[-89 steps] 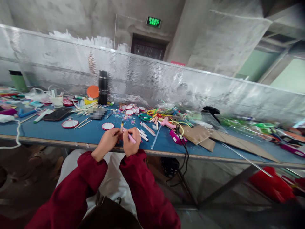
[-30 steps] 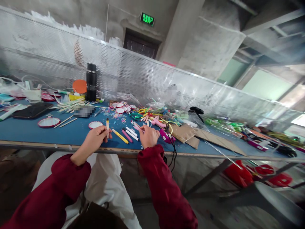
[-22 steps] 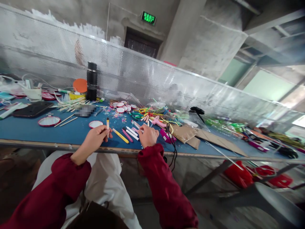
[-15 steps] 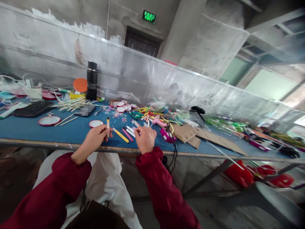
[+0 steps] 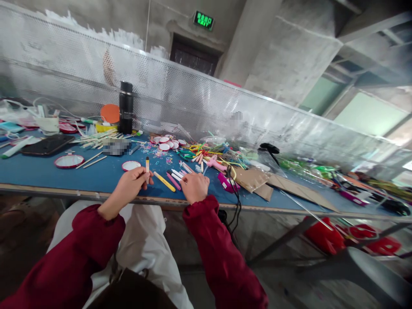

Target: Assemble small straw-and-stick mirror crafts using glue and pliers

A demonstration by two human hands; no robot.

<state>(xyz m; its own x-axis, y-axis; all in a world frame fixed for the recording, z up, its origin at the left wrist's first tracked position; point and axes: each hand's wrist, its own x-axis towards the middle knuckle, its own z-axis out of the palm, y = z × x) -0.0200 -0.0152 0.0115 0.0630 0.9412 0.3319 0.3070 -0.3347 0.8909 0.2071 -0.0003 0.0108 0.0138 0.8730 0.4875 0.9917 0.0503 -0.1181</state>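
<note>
Left hand (image 5: 131, 186) pinches my dark-tipped stick (image 5: 147, 165), upright. Right hand (image 5: 195, 187) curled just beside the white markers (image 5: 176, 173); can't tell its grip. Yellow marker (image 5: 164, 181) lies on the counter (image 5: 106, 178) between my hands.

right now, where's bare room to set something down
The blue tabletop is bare between its front edge, a red-rimmed round disc, two thin pale sticks and the left hand. Crowded: beyond the right hand, with tangled multicoloured cords.
</note>
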